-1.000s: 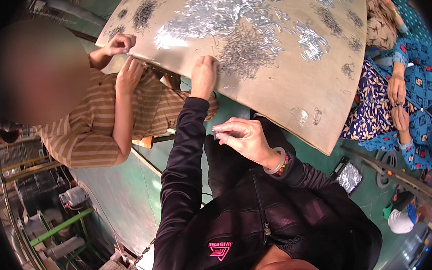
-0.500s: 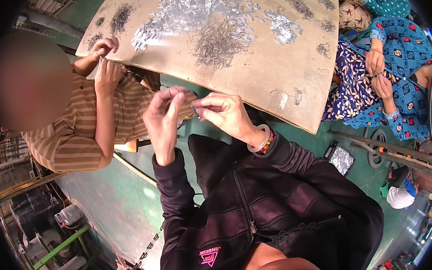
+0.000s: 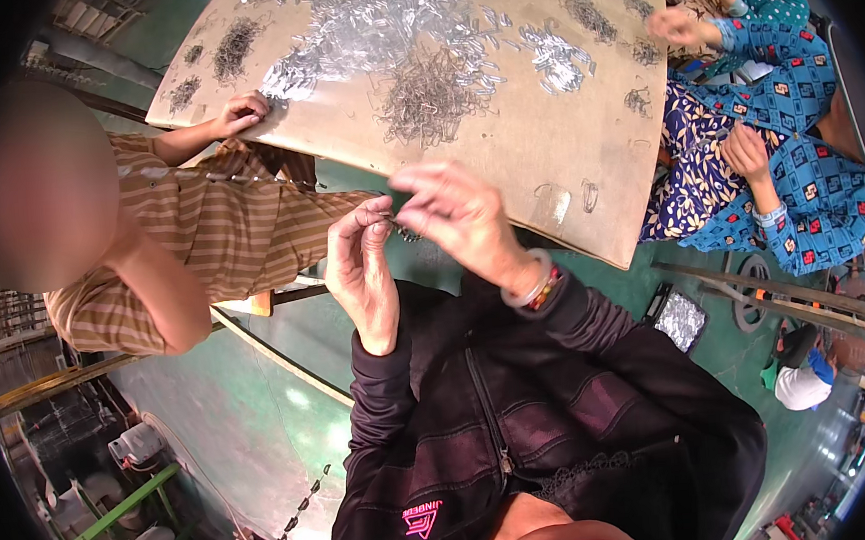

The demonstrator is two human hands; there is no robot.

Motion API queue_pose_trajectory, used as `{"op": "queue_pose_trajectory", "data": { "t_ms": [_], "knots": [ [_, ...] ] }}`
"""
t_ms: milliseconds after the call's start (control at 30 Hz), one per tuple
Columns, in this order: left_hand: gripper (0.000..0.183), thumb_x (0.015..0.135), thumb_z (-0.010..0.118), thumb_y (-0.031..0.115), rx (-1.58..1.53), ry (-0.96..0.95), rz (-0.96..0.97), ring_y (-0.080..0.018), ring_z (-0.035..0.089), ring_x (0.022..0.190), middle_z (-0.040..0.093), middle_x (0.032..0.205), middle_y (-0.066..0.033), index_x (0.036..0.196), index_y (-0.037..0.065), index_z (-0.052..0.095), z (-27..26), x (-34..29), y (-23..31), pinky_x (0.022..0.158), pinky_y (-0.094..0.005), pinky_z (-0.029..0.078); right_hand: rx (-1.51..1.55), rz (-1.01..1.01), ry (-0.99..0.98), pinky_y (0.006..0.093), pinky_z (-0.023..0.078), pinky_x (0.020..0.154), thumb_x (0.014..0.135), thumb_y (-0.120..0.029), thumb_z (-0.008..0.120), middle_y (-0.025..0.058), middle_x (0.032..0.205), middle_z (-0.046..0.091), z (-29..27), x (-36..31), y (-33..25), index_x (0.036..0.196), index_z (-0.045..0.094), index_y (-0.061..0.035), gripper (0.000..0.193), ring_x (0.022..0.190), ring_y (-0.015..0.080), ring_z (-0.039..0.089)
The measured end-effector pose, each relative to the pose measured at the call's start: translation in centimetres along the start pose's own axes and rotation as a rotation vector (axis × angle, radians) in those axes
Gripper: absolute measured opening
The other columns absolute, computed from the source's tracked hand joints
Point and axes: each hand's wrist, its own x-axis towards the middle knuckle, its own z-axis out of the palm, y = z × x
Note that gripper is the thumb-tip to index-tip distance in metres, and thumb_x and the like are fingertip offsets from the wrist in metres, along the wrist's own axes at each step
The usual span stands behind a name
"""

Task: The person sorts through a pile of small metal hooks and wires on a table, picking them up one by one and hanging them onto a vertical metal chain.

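My left hand (image 3: 364, 270) is raised just off the table's near edge, thumb and fingertips pinched together on something small and dark that I cannot make out. Close by, my right hand (image 3: 464, 223) is blurred by motion, its fingers pointing at the left fingertips. Whether it holds anything does not show. A little dark piece (image 3: 408, 235) shows below the right thumb, its kind unclear. On the brown tabletop (image 3: 323, 142), beyond my hands, lie a heap of thin bent wire hooks (image 3: 431, 100) and a wide spread of shiny metal pieces (image 3: 366, 34).
To the left sits a co-worker in a striped shirt (image 3: 218, 210), one hand on the table. At right is another in a blue patterned top (image 3: 807, 174). Smaller wire piles (image 3: 236, 48) dot the table. A tray of silvery pieces (image 3: 679, 319) is on the green floor, lower right.
My left hand has moved right and slightly down; my right hand has lifted and blurred. The left co-worker's hand now lies on the table, and the right co-worker reaches toward it.
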Motion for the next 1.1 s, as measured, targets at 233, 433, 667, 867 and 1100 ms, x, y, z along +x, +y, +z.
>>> {"op": "queue_pose_trajectory", "data": {
  "t_ms": [233,433,667,867,1100],
  "knots": [
    [0.006,0.091,0.053,0.002,0.059,-0.019,0.0,-0.018,0.059,0.094,0.062,0.097,-0.0129,0.097,-0.001,0.053,-0.3,-0.4,0.7,0.089,-0.0306,0.045,-1.016,0.087,0.096,0.0337,0.05,0.07,0.079,-0.007,0.062,0.0188,0.087,0.065,-18.1,7.4,5.0,0.091,0.069,-0.0014,0.015,0.08,0.0279,0.064],
    [0.006,0.09,0.053,0.0,0.074,-0.011,-0.032,-0.0179,0.059,0.093,0.061,0.096,-0.0122,0.096,0.0,0.053,-1.2,-0.7,-0.9,0.088,-0.0314,0.046,-1.29,-0.063,-0.124,0.043,0.048,0.073,0.076,-0.003,0.057,0.0202,0.087,0.061,-25.4,10.2,10.8,0.086,0.062,0.0014,0.012,0.085,0.0381,0.059],
    [0.014,0.083,0.057,-0.009,0.163,-0.04,-0.005,-0.0154,0.06,0.088,0.065,0.088,-0.0083,0.093,0.002,0.058,-1.6,-0.8,-1.4,0.081,-0.0278,0.047,-0.426,0.429,-0.044,0.0268,0.054,0.068,0.077,0.003,0.059,0.0093,0.084,0.064,-16.0,8.9,6.2,0.104,0.064,0.0,0.028,0.072,0.0175,0.065],
    [0.012,0.082,0.062,-0.003,0.23,-0.087,-0.002,-0.0125,0.062,0.082,0.065,0.087,-0.0063,0.093,0.002,0.06,-0.8,-0.7,-1.6,0.074,-0.0243,0.048,-0.051,0.327,-0.166,0.0195,0.052,0.07,0.078,0.006,0.063,0.0032,0.088,0.064,-3.0,2.9,-0.6,0.105,0.066,-0.0027,0.029,0.079,0.0057,0.061],
    [0.015,0.08,0.066,0.0,0.389,-0.087,0.048,-0.0181,0.064,0.078,0.065,0.086,-0.0086,0.093,0.002,0.06,-0.5,-0.8,-2.0,0.069,-0.0271,0.049,-0.113,0.127,-0.155,0.0222,0.052,0.07,0.078,0.008,0.062,0.007,0.089,0.064,-0.9,1.5,-1.0,0.096,0.066,0.0015,0.02,0.079,0.0121,0.064]
  ]
}}
